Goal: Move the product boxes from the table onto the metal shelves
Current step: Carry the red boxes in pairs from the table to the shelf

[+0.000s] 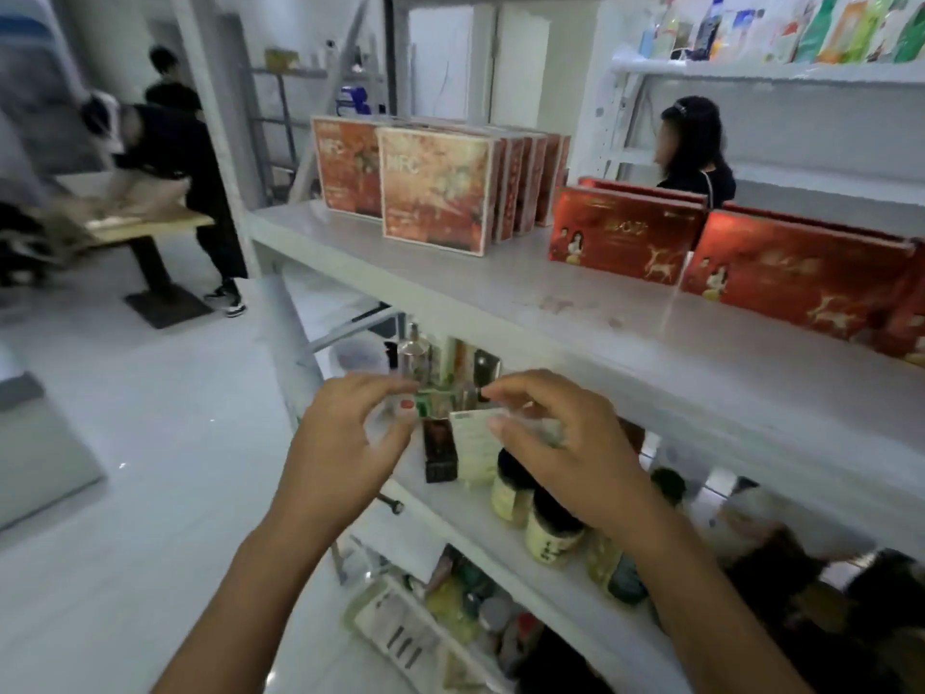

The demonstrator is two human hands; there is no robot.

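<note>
Both my hands are at the middle level of a white metal shelf unit. My right hand is shut on a small pale green-white box, held upright just above the middle shelf. My left hand pinches a small green box between thumb and forefinger, close beside the right fingertips. A dark upright box stands on the shelf between my hands. On the top shelf stand orange boxes in rows and red flat boxes.
Jars with dark lids and bottles crowd the middle shelf. A tray of small goods lies on the level below. At the left, two people bend over a wooden table. Another person stands behind the shelves.
</note>
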